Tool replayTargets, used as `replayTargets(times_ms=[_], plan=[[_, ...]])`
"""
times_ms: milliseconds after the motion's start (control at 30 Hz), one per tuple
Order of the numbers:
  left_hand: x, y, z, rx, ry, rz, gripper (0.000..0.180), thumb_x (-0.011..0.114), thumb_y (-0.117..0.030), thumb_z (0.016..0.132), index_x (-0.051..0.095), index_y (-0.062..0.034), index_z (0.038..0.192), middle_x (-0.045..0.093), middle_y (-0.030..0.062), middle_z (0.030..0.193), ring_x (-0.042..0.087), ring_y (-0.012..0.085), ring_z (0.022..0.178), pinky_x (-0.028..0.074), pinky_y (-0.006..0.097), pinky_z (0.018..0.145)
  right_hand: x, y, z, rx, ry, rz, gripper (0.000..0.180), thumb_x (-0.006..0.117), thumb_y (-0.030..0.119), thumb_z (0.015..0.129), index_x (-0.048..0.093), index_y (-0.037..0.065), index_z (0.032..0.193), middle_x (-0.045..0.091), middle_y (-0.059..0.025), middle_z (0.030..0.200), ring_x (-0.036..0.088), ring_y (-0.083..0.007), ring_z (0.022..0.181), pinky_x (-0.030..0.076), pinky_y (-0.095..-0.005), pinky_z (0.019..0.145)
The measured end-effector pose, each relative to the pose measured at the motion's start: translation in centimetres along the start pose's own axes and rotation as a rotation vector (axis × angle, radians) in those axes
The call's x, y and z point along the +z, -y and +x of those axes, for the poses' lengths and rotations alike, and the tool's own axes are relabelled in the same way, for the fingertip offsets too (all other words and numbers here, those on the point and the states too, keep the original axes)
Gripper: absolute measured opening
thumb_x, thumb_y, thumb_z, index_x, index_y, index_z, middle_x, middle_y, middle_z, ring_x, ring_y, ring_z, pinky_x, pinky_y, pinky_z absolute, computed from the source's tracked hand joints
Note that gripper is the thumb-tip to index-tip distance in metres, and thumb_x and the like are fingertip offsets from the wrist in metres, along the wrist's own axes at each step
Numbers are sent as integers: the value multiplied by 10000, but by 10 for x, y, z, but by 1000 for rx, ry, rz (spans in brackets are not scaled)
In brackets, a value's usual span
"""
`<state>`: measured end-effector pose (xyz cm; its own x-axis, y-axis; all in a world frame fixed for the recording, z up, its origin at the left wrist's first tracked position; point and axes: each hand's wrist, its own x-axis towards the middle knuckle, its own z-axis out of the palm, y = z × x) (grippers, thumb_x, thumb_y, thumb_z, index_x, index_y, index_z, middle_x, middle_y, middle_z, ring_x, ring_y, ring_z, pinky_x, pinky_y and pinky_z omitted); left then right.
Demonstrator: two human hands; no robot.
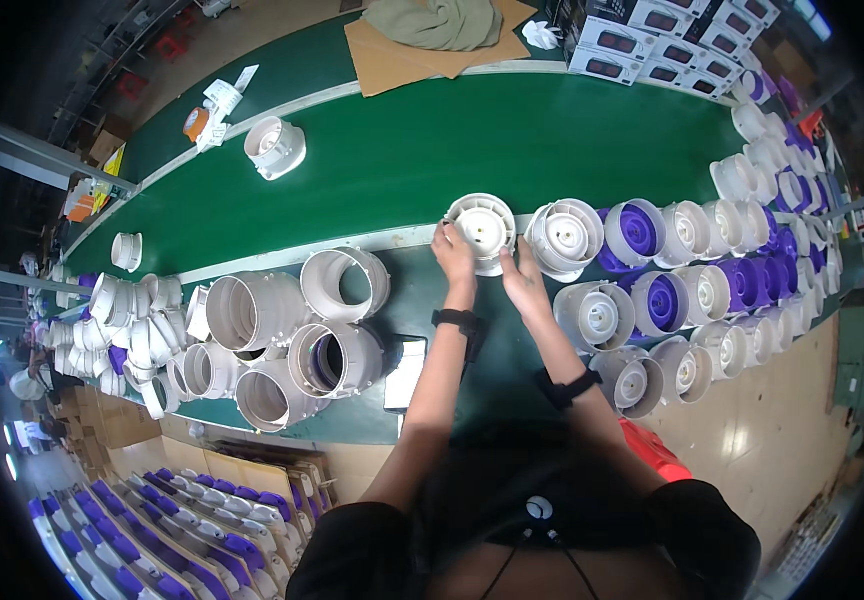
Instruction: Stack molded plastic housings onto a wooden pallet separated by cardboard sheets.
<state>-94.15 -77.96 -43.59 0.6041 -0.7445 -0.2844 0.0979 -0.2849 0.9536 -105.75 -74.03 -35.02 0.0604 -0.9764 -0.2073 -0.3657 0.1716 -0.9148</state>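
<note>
A round white plastic housing (482, 226), with an inner ring and a small centre hub, stands at the near edge of the green belt, its open face toward me. My left hand (455, 262) closes round its left rim, the thumb over the edge. Close by its lower right side is my right hand (525, 285), fingers stretched and thumb apart; whether it touches the rim I cannot tell. Just right of that hand stands another white housing (566, 238), the first of several rows of white and purple ones. A purple housing (637, 230) sits beside it.
Large white cylinder shells (255, 312) lie stacked at the left of the bench, near a white paper pad (406, 374). A lone white housing (275, 146) rests on the belt (382, 150). Printed boxes (617, 45) and cardboard (372, 60) lie at the back. Racks of purple-and-white parts (152, 530) stand below left.
</note>
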Motion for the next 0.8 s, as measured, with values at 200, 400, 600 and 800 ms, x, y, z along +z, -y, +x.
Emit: replayTargets(times_ms=[200, 400, 600, 800], plan=[[17, -20, -26, 20, -51, 170, 469, 324, -342, 883, 407, -25, 1218, 373, 225, 1214, 381, 370, 1119, 302, 398, 945, -28, -10, -24, 30, -57, 71, 560, 397, 280, 884, 248, -97, 1269, 301, -269, 1299, 279, -326, 1236, 211, -335, 1016], [13, -5, -37, 67, -62, 220, 450, 329, -334, 878, 424, -32, 1198, 387, 237, 1195, 390, 379, 1089, 302, 418, 932, -29, -6, -20, -49, -92, 63, 537, 411, 272, 878, 300, -113, 1236, 333, -280, 1273, 307, -340, 1219, 226, -341, 1011], [18, 11, -45, 140, -108, 254, 418, 364, -309, 875, 407, -56, 1206, 417, 222, 1160, 373, 363, 1099, 297, 433, 919, -11, 0, -22, -122, -16, 40, 533, 413, 267, 874, 306, -115, 1230, 357, -293, 1248, 338, -354, 1195, 259, -356, 993], [22, 7, -56, 55, -108, 209, 450, 351, -338, 875, 359, -82, 1245, 358, 232, 1191, 337, 372, 1115, 244, 434, 939, -5, 11, -31, -96, 79, 40, 538, 405, 266, 872, 302, -124, 1229, 365, -304, 1234, 367, -360, 1172, 294, -355, 969]])
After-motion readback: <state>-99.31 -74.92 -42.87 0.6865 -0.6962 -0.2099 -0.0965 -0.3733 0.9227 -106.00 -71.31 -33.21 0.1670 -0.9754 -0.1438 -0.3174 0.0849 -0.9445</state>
